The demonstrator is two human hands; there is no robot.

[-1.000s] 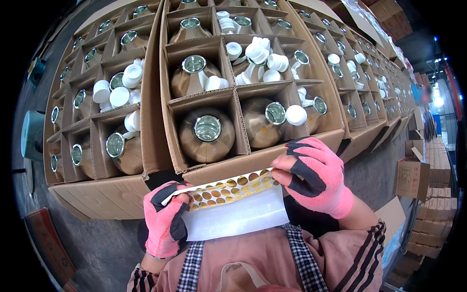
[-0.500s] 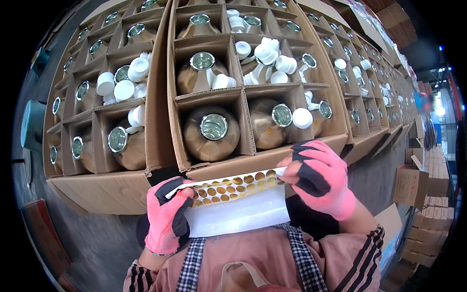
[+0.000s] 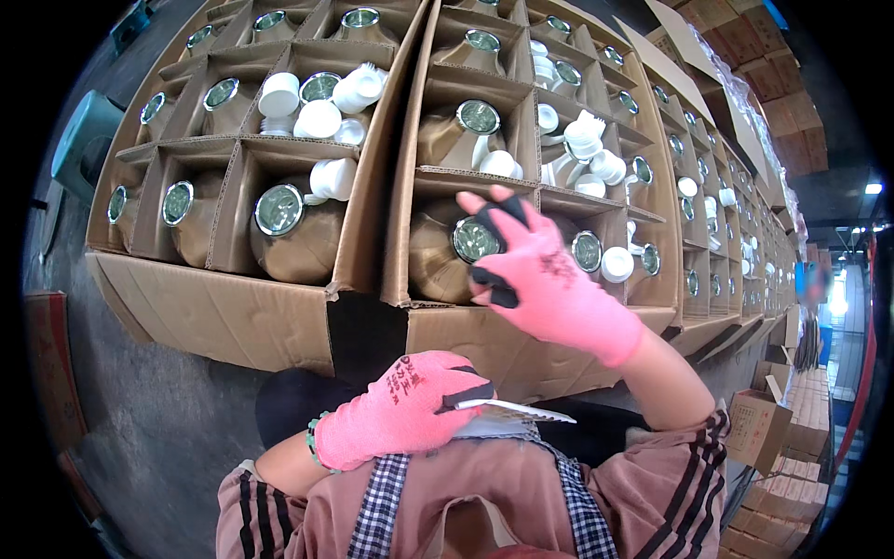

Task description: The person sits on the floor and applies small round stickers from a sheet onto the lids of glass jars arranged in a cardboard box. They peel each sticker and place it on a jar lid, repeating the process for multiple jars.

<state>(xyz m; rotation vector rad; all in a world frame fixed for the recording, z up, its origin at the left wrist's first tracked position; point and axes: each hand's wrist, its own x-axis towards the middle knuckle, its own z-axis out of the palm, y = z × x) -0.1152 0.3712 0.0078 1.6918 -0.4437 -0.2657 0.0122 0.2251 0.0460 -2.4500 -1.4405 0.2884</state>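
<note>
My left hand (image 3: pixel 410 410), in a pink glove with dark fingertips, is closed on the edge of a white sticker sheet (image 3: pixel 526 411) in front of my chest. The sheet is seen almost edge-on, so its gold round stickers are hidden. Above the near carton, my right hand (image 3: pixel 563 293), gloved alike, reaches over a round gold-brown bottle (image 3: pixel 433 252) with a shiny silver-rimmed mouth. Its fingers and thumb are spread around the mouth; whether they touch the bottle, I cannot tell. Another bottle's mouth (image 3: pixel 587 252) shows just right of this hand.
Cardboard dividers part the bottles in the near carton (image 3: pixel 540 321) and the left carton (image 3: pixel 223 312). White plastic caps (image 3: pixel 318 119) lie among the necks. More filled cartons run off to the right. A teal stool (image 3: pixel 88 144) stands at far left; stacked boxes (image 3: pixel 792 456) at lower right.
My right hand has let go of the sticker sheet and moved up over the bottle. My left hand has moved right, tilting the sheet nearly edge-on. The cartons appear shifted as the view turned.
</note>
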